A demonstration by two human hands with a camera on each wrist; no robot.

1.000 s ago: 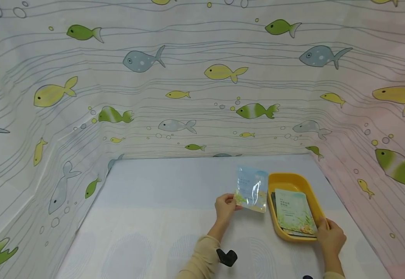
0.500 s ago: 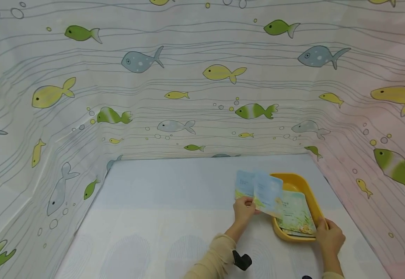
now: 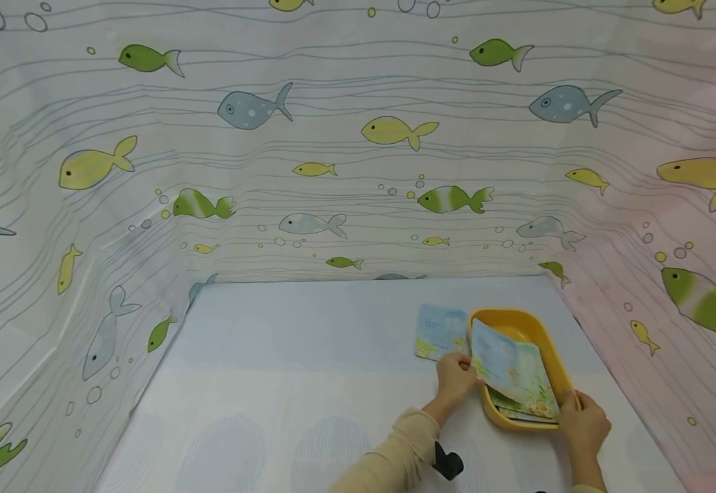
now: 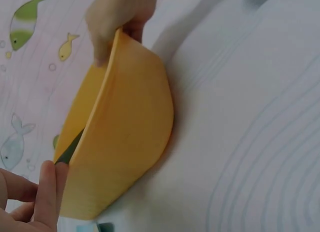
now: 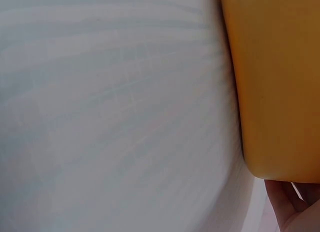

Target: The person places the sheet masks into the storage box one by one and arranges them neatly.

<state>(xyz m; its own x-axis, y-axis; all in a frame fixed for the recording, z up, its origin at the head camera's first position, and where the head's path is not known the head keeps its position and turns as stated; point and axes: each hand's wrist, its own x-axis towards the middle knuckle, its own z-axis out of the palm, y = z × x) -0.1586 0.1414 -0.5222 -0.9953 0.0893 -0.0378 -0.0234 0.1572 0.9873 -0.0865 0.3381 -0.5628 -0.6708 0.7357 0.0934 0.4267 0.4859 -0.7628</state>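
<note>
My left hand (image 3: 455, 381) pinches a light-blue flat packet (image 3: 498, 359) by its left edge. The packet is tilted and overlaps the left part of the yellow plastic bin (image 3: 547, 335) in the head view. Under it, inside the bin, lie several flat packets, the top one a green packet (image 3: 535, 390) with a flower print. A second blue packet (image 3: 441, 329) lies on the table just left of the bin. With fingers and thumb, my right hand (image 3: 586, 422) grips the bin's right rim. The left wrist view shows the bin's wall (image 4: 130, 106) close beside my left fingers (image 4: 46, 194).
The bin stands on the right half of a white patterned table (image 3: 272, 356). Fish-printed cloth walls (image 3: 333, 192) rise behind and on both sides, the right one close to my right hand. A black wrist mount (image 3: 448, 464) sits at my left sleeve.
My left hand has moved right with its blue packet, from over the table to over the bin. The second blue packet, previously hidden behind it, now shows. My right hand stays on the rim.
</note>
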